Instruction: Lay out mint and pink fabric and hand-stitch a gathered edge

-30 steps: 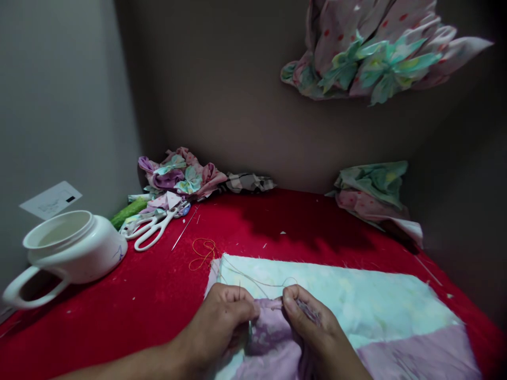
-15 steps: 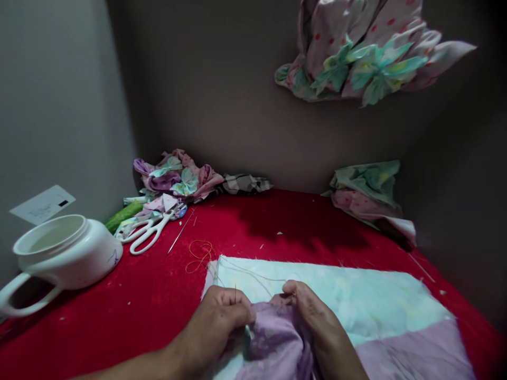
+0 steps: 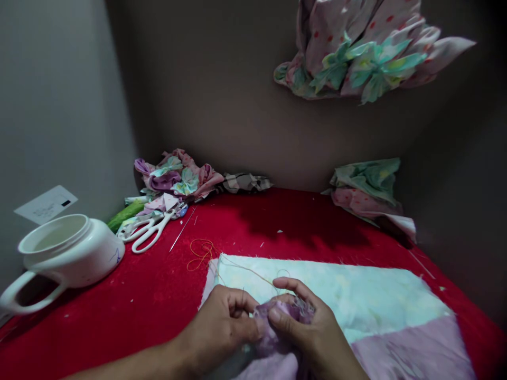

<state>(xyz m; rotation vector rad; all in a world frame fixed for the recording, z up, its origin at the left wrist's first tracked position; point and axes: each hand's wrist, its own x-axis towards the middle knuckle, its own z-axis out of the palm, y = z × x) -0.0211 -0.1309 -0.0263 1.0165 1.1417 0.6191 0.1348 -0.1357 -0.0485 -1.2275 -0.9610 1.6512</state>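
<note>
Gathered purple fabric (image 3: 273,343) is bunched between my two hands, its frayed edge turned up. My left hand (image 3: 225,327) is closed on the left side of the fabric, and a thin, needle-like tip (image 3: 243,295) sticks up by its fingers. On the other side, my right hand (image 3: 317,322) pinches the fabric between thumb and fingers, with the index finger stretched out. A loose thread (image 3: 253,272) runs from an orange tangle (image 3: 203,254) toward my right hand. Beneath lies a pale aqua cloth (image 3: 336,290) with a purple piece (image 3: 415,348) at its lower right.
A white mug-shaped pot (image 3: 79,258) stands at left on the red cloth (image 3: 158,295). Behind it are white-handled scissors (image 3: 148,232), a green item (image 3: 124,215) and a heap of fabric (image 3: 178,177). More folded fabric (image 3: 368,184) lies back right; a flowered bundle (image 3: 364,58) hangs above.
My hands have come closer together. My right thumb now presses over the purple fabric, which is more bunched, with its frayed edge showing.
</note>
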